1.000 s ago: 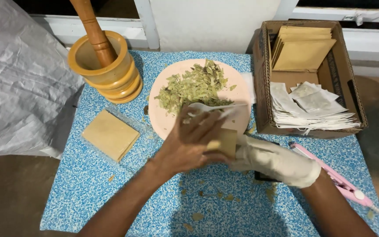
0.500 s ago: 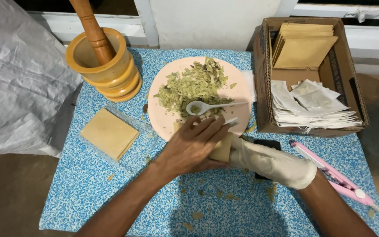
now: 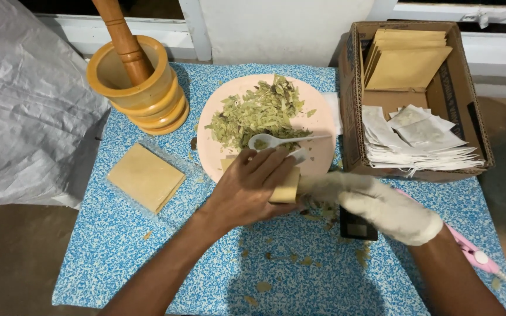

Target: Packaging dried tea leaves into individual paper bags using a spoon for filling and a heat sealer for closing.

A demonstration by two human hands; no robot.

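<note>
Near the table's (image 3: 147,257) left edge lies a stack of tan pouches (image 3: 145,176). At its middle, just below the pink plate (image 3: 323,146), the bare left hand (image 3: 247,190) pinches a tan pouch (image 3: 285,186); the gloved right hand (image 3: 382,205) grips its other side, fingers closed

The person's left hand (image 3: 247,190) is bare, with no glove, ring or watch to be seen, and the forearm behind it is bare too, with no sleeve down to the bottom edge of the view. The right hand (image 3: 376,205) wears a whitish, slightly grubby glove, seemingly of thin soft material, which wrinkles over the fingers and ends in a loose cuff at the wrist. Past that cuff the right forearm is bare.
</note>
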